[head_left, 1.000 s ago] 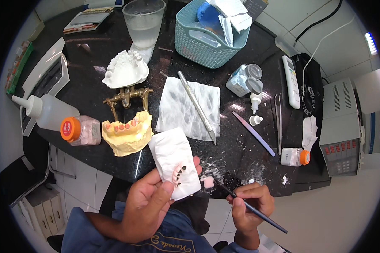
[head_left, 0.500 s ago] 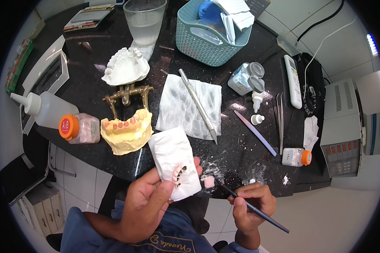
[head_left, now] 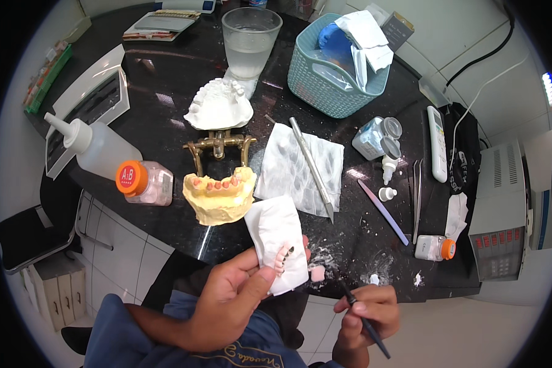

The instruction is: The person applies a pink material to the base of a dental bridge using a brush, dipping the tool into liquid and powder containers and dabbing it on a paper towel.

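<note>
My left hand [head_left: 230, 300] is closed on a folded white tissue [head_left: 277, 222], its thumb pressing a curved dental bridge [head_left: 282, 259] against it. The bridge looks pinkish-white, with dark hollows along one side. In my right hand [head_left: 369, 311] a slim dark brush [head_left: 377, 343] is pinched between thumb and fingers, its tip end over the bench's near edge. Between the hands lies a small pink lump of paste [head_left: 317, 273], apart from the brush, with white powder smeared around it. A yellow dental model [head_left: 218, 202] with reddish tooth stumps stands beyond the tissue, beside a brass articulator [head_left: 219, 146].
A white plaster cast [head_left: 218, 107], a water cup [head_left: 249, 46] and a teal basket [head_left: 337, 86] stand farther back. A craft knife [head_left: 313, 168] lies on a spread tissue [head_left: 273, 162]. Jars, tweezers [head_left: 417, 202] and a purple file [head_left: 383, 211] lie right; a squeeze bottle [head_left: 101, 147] stands left.
The whole view has shifted, so the bench items appear farther right. My right hand has drawn the brush away from the pink lump and tilted it steeper. The left hand keeps its hold.
</note>
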The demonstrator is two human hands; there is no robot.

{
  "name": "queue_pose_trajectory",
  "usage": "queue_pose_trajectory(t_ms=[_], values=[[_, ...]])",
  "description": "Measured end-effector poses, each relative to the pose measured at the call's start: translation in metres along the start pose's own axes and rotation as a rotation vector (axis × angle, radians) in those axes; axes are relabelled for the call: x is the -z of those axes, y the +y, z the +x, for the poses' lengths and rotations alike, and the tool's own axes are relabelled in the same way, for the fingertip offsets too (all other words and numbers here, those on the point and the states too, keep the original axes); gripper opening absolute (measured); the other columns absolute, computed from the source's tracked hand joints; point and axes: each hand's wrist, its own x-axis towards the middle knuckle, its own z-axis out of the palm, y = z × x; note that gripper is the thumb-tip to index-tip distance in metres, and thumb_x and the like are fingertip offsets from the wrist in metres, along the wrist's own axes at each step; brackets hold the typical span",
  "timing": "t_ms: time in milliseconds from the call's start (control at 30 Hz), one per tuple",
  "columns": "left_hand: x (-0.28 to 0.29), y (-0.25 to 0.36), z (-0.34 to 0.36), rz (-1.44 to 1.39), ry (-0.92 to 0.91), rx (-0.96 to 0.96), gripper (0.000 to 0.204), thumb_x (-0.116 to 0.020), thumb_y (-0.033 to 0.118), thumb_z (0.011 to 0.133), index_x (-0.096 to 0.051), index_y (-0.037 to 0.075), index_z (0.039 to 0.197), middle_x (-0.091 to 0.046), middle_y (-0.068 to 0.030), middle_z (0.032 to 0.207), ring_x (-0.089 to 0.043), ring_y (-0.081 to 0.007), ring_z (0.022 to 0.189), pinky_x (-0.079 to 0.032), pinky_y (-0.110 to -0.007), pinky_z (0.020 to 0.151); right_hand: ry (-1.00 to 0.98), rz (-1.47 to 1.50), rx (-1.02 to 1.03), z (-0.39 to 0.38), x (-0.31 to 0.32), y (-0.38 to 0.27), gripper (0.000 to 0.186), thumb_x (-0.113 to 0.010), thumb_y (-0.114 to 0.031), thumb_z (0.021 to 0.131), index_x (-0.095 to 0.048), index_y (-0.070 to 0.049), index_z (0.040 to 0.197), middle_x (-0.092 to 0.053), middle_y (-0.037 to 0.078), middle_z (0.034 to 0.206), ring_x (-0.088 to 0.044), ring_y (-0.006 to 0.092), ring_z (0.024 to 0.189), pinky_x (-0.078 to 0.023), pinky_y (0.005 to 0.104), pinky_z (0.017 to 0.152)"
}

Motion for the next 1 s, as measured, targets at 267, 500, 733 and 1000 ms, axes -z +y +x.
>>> queue_pose_trajectory(t_ms=[267,500,733,1000], values=[[0.004,-0.006,-0.001,0.038,0.026,0.01,0.04,-0.045,0.013,0.103,-0.042,-0.007,0.138,-0.056,-0.0089,0.128,-0.052,-0.011,0.116,-0.04,-0.027,0.102,-0.109,-0.07,0.152,0.008,-0.024,0.006,0.022,-0.073,-0.004,0.072,-0.06,-0.002,0.089,-0.065,0.011,0.073,-0.064,0.0211,0.055,-0.056,0.0302,0.053],[0.006,-0.006,-0.001,0.064,0.012,-0.008,0.04,-0.045,0.012,0.102,-0.043,-0.007,0.137,-0.057,-0.0081,0.127,-0.052,-0.0101,0.116,-0.04,-0.026,0.101,-0.163,-0.093,0.237,0.011,-0.028,0.01,0.017,-0.066,-0.003,0.073,-0.057,0.002,0.086,-0.063,0.015,0.07,-0.061,0.0188,0.054,-0.052,0.028,0.05],[0.003,-0.004,-0.001,0.036,0.008,-0.018,0.038,-0.043,0.01,0.102,-0.043,-0.008,0.136,-0.056,-0.0099,0.128,-0.052,-0.012,0.118,-0.039,-0.028,0.104,-0.161,-0.1,0.238,0.011,-0.029,0.01,0.016,-0.065,-0.003,0.073,-0.057,0.002,0.085,-0.063,0.015,0.069,-0.06,0.0188,0.053,-0.052,0.0281,0.049],[0.005,-0.004,-0.001,0.05,0.011,-0.01,0.039,-0.043,0.009,0.102,-0.042,-0.009,0.136,-0.056,-0.0102,0.129,-0.052,-0.0128,0.119,-0.039,-0.028,0.105,-0.167,-0.101,0.25,0.012,-0.03,0.011,0.015,-0.065,-0.002,0.072,-0.057,0.002,0.085,-0.062,0.015,0.069,-0.06,0.0186,0.054,-0.053,0.0283,0.049]])
